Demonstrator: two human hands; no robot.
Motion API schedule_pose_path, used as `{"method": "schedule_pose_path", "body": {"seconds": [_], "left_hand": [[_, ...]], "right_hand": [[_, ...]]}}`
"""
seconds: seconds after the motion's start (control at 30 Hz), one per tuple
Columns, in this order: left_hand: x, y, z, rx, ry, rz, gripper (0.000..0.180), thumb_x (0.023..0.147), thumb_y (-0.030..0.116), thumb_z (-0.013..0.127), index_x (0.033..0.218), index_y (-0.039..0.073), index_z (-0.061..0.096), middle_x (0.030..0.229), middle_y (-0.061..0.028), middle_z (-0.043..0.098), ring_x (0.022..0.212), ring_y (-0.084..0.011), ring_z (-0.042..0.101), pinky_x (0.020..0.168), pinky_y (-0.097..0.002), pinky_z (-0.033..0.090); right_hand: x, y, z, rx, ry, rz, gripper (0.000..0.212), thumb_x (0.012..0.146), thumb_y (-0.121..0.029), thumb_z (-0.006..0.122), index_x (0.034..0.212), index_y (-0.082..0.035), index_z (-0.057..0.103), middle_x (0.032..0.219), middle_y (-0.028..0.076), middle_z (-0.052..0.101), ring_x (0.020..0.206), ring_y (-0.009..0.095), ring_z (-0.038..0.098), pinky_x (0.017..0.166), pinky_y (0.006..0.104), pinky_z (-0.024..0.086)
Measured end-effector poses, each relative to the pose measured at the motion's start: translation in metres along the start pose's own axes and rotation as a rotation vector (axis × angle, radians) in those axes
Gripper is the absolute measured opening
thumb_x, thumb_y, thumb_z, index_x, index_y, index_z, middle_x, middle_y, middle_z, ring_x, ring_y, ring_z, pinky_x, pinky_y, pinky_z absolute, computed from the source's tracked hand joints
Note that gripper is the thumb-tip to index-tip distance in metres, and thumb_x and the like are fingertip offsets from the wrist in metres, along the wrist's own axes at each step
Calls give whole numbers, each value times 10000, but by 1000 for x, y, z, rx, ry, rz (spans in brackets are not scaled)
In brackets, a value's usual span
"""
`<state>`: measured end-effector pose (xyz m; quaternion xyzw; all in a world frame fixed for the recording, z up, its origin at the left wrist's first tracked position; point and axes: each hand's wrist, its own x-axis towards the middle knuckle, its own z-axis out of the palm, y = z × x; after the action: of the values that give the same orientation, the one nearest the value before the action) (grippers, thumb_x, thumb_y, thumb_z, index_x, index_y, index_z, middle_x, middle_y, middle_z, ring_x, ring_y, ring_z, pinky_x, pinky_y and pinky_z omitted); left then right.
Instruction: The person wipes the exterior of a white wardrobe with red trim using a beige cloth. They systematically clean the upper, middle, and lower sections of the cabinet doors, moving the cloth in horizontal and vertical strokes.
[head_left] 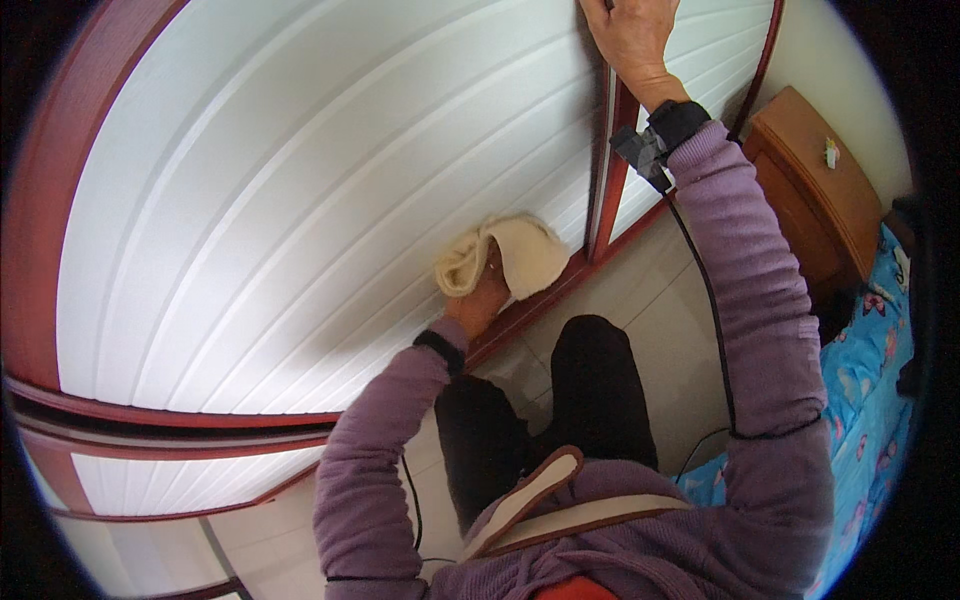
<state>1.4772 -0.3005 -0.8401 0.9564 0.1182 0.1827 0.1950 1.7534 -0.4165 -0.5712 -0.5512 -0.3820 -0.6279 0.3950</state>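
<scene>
1. My left hand holds the cream cloth, which lies against the white ribbed panel, near its lower corner; my fingers are mostly hidden in the folds, so I cannot tell how tightly they press together.
2. My right hand is at the red-brown upright, apart from the cloth; the picture's upper edge cuts off its fingers, so I cannot tell if they are spread.
3. I judge the cloth light, soft and not fragile; it is best held at its thick, folded middle, because loose edges may flop.
</scene>
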Motion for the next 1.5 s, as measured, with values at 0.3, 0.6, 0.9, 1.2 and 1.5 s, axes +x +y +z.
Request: {"method": "schedule_pose_path", "body": {"seconds": [0.3, 0.6, 0.9, 1.2, 1.5], "left_hand": [[-85, -52, 81, -141, -176, -252, 284, 1032, 233, 508, 1200, 12, 570, 1160, -158, 644, 1085, -342, 615, 942, -431, 477], [-187, -101, 60, 658, -514, -29, 373, 922, 191, 542, 1278, 88, 586, 1292, -119, 586, 1282, -325, 500, 1120, -469, 376], [-247, -105, -27, 608, -219, -48, 436, 914, 238, 553, 1343, 177, 599, 1413, -65, 559, 1390, -260, 437, 1220, -445, 252], [-209, -52, -162, 793, 345, -116, 484, 773, 397, 752, 1202, 179, 700, 1298, -81, 613, 1258, -284, 525, 1141, -654, 244], [-159, -22, -287, 1022, 729, 8, 540, 798, 372, 778, 1241, 102, 629, 1470, -123, 463, 1438, -386, 352, 1143, -712, 179]], "right_hand": [[-7, 8, 3, -51, -66, -9, 606, 771, 123, 610, 1275, -203, 693, 1614, 210, 245, 1431, 408, 338, 1140, 498, 332], [-32, 34, 20, 92, -43, -1, 589, 793, 10, 671, 1315, -263, 647, 1564, 215, 313, 1393, 395, 375, 1150, 515, 326], [-30, 36, 20, -99, -54, -174, 678, 799, -82, 723, 1361, -442, 600, 1503, 201, 394, 1267, 366, 501, 1027, 475, 453], [-29, 34, 24, -107, -92, -120, 710, 836, -27, 694, 1430, -387, 548, 1565, 230, 320, 1384, 387, 411, 1075, 499, 406], [-15, 12, 18, -39, -104, -3, 805, 791, 48, 696, 1461, -360, 516, 1615, 152, 270, 1414, 367, 377, 1089, 498, 383]]}}
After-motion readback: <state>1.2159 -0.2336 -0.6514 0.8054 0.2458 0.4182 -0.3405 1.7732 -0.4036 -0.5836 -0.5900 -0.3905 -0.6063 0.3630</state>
